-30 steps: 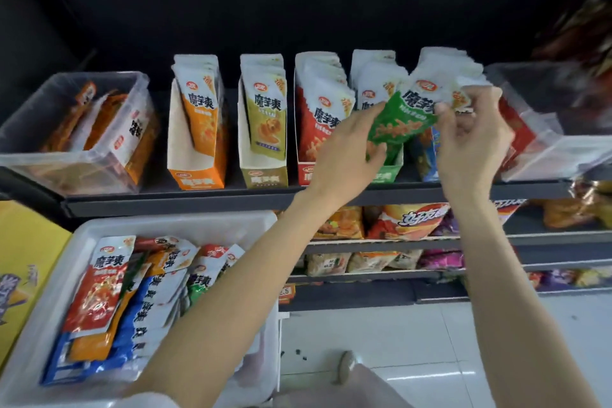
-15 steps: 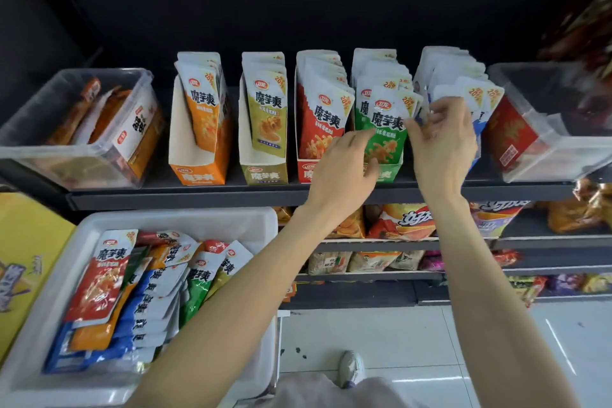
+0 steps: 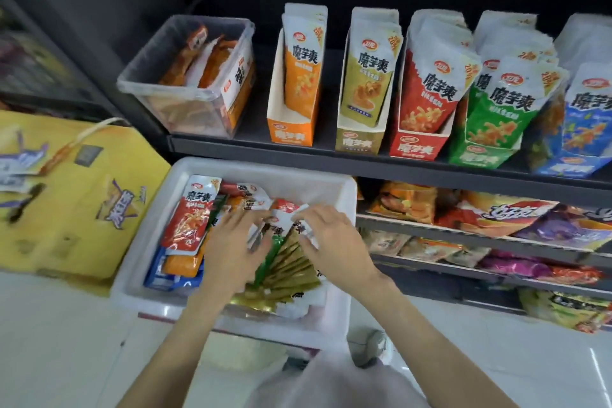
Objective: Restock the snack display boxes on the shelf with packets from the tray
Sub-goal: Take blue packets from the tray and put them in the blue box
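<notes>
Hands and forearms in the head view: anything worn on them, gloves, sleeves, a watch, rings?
Nothing that shows. The left hand and the right hand are bare, without gloves, and no ring can be made out, though the picture is soft. Both forearms are uncovered from the wrists to the lower edge of the picture: no sleeve, watch or wristband in view. Pale clothing shows between them at the bottom.

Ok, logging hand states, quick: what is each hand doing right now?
Left hand: open, fingers spread flat on the packets in the white plastic tray.
Right hand: resting on white-topped packets; grip cannot be told.
</notes>
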Demonstrator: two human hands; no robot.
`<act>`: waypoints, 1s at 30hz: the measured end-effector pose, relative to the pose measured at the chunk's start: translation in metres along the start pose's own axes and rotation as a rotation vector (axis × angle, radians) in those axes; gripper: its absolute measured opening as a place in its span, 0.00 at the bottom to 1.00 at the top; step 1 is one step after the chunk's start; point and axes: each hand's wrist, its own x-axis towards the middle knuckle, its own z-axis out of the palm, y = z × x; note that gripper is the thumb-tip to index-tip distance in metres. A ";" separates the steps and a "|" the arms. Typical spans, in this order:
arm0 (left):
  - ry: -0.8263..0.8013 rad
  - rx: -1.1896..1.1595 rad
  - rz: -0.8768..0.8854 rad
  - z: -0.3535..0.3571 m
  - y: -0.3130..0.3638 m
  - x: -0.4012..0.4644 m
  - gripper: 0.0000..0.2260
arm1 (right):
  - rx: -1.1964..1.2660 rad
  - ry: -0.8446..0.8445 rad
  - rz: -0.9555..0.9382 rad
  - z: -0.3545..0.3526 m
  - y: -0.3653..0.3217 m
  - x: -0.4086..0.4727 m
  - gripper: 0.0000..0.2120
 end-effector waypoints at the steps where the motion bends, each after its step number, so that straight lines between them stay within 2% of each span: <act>1: -0.081 0.063 -0.062 -0.001 -0.016 -0.006 0.14 | -0.036 -0.088 -0.015 0.013 -0.004 0.008 0.14; 4: -0.240 0.114 -0.202 -0.001 -0.046 -0.016 0.14 | -0.096 -0.237 -0.065 0.046 -0.011 0.033 0.18; 8: -0.252 0.074 -0.248 -0.003 -0.059 -0.016 0.15 | -0.288 -0.324 -0.207 0.085 -0.015 0.068 0.20; 10: -0.259 0.090 -0.229 -0.001 -0.065 -0.014 0.16 | -0.400 -0.374 -0.297 0.096 -0.013 0.080 0.19; 14: -0.379 0.195 -0.170 0.003 -0.072 -0.009 0.18 | -0.544 -0.464 -0.487 0.101 -0.003 0.087 0.17; 17: -0.377 0.201 -0.150 0.004 -0.077 -0.003 0.19 | -0.523 -0.394 -0.538 0.102 0.001 0.086 0.14; 20: -0.344 0.185 -0.113 0.004 -0.081 -0.001 0.16 | -0.537 -0.332 -0.580 0.104 0.003 0.083 0.11; 22: -0.283 0.148 -0.044 0.002 -0.083 -0.002 0.10 | -0.544 -0.261 -0.579 0.102 0.003 0.081 0.11; 26: -0.187 0.084 0.030 -0.003 -0.080 -0.004 0.06 | -0.374 -0.137 -0.459 0.092 0.002 0.082 0.09; 28: -0.196 0.062 0.025 -0.002 -0.076 -0.005 0.08 | -0.267 -0.235 -0.385 0.083 -0.001 0.081 0.05; 30: -0.235 0.003 -0.006 -0.001 -0.071 -0.004 0.14 | -0.267 -0.472 -0.286 0.071 -0.003 0.082 0.03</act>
